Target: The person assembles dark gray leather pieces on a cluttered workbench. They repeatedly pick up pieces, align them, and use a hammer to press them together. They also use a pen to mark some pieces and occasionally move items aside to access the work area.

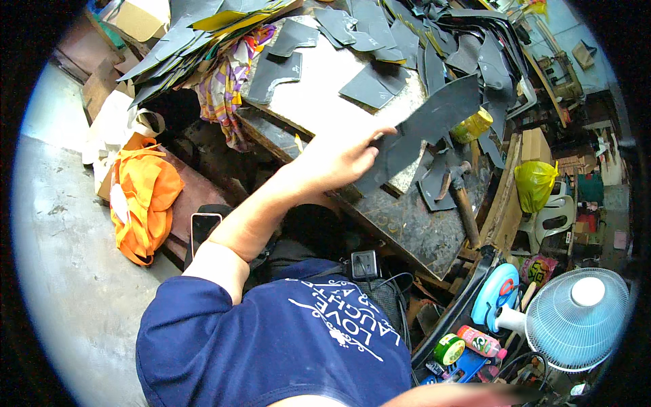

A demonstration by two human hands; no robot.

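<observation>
My left hand (349,159) reaches over the workbench and grips the near left edge of a large dark grey sheet (427,129), which is raised at a slant over the bench. The thumb and fingers are closed on that edge. At the bottom rim of the view, my right hand (468,395) is cut off and smeared, so its fingers cannot be made out. Right of the sheet, a hammer (466,210) with a wooden handle lies on the dark bench top (424,234), beside a small cut dark piece (434,193). A yellow cylindrical container (472,126) stands next to the sheet.
Cut dark pieces (274,78) lie on a pale board (308,95), with stacked sheets (183,51) behind. A white and blue fan (576,319) and bottle (480,340) stand at lower right. An orange bag (146,197) and phone (203,229) are left.
</observation>
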